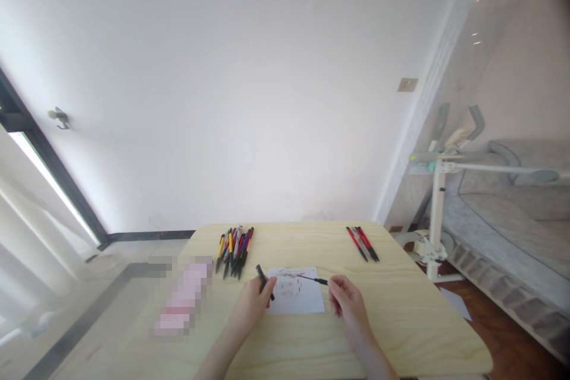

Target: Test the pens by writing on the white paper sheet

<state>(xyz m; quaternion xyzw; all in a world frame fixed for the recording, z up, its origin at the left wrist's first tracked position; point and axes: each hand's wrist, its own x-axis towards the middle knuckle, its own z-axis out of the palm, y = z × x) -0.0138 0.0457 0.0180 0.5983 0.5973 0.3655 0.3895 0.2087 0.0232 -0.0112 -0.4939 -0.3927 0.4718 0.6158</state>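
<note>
My left hand (252, 300) is closed around a short black pen barrel (260, 276), which tilts over the left edge of a white sheet of paper (312, 303). The paper carries scribbled dark and reddish marks. Between the fingertips of my right hand (350, 303) is a black pen piece (320, 281) with a thin dark rod like a refill. That rod points left over the upper part of the paper. The two pieces are apart. Whatever lies under my curled right fingers is hidden.
A pile of yellow, red, blue and grey pens (234, 252) lies at the table's back left. Several red and grey pens (363, 243) lie at the back right. A blurred pink item (184, 297) is at the left. The wooden table (401, 320) has a wall behind it.
</note>
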